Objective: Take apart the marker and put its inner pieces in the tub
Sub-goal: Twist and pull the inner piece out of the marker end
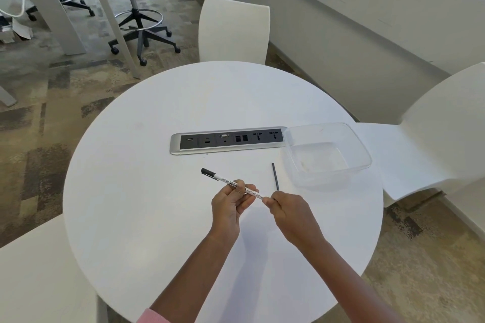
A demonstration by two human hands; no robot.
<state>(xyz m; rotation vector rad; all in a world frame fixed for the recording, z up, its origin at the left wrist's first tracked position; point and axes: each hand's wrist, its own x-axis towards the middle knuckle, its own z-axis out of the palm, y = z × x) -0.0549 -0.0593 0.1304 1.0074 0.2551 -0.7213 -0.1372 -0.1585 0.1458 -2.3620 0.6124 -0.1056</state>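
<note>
A white whiteboard marker (223,179) with a black cap pointing up-left is held over the round white table (157,217). My left hand (231,204) grips its barrel in the middle. My right hand (286,211) pinches the marker's rear end with thumb and fingers, so that end is hidden. A thin black rod (275,176) lies on the table just beyond my right hand. A clear plastic tub (364,157) with nothing visible inside stands to the right of the rod, apart from both hands.
A silver and black socket panel (228,143) is set into the table behind the marker, touching the tub's left corner. White chairs stand at the far side (233,31), the right (433,134) and the near left (39,278). A black office chair (136,8) is further back.
</note>
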